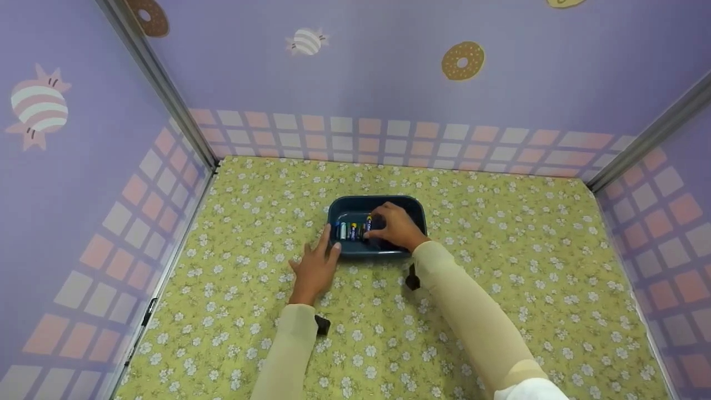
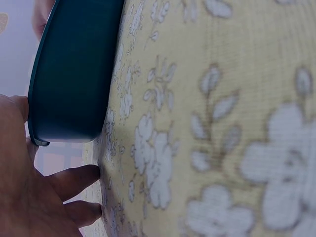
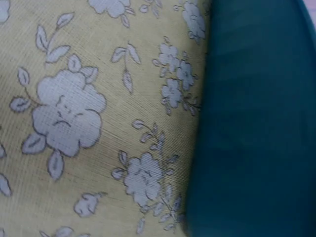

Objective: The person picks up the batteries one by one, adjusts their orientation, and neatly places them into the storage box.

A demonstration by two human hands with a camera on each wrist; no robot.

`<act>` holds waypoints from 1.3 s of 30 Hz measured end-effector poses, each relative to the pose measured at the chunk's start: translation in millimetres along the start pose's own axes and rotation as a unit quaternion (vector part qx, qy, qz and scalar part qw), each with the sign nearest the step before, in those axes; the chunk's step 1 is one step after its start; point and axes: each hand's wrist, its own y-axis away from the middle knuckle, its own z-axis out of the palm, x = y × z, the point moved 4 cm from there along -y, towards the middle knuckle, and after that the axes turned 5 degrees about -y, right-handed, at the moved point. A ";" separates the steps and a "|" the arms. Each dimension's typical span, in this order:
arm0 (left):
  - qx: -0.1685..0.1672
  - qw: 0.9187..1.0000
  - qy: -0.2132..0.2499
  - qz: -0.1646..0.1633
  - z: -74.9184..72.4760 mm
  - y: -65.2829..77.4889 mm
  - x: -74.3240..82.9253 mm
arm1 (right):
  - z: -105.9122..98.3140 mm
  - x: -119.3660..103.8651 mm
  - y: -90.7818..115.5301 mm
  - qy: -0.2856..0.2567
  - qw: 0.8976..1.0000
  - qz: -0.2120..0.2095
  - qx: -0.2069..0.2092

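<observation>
A dark teal plastic tray lies on the floral cloth, and several small batteries stand in a row in its left half. Reaching over the front right rim, my right hand pinches a dark battery with a yellow end between thumb and fingers. My left hand is at the tray's front left corner, fingers spread, thumb and forefinger touching the rim. In the left wrist view, other fingers of this hand reach down by the cloth. The right wrist view has only the tray's outer wall and cloth.
Yellow-green cloth with white flowers covers the surface around the tray. Purple panels with printed sweets and checks stand at the back, left and right, joined by metal posts. A dark wrist camera is on the right sleeve.
</observation>
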 end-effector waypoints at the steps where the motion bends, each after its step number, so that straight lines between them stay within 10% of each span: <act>1: 0.000 1.000 -0.001 0.000 0.2 -0.3 -0.2 | 1.4 0.5 0.1 -0.001 1.000 0.004 -0.002; 39: -0.003 1.000 -0.006 -0.007 1.3 -1.5 -0.9 | 15.4 9.4 -0.8 0.027 0.999 0.019 -0.038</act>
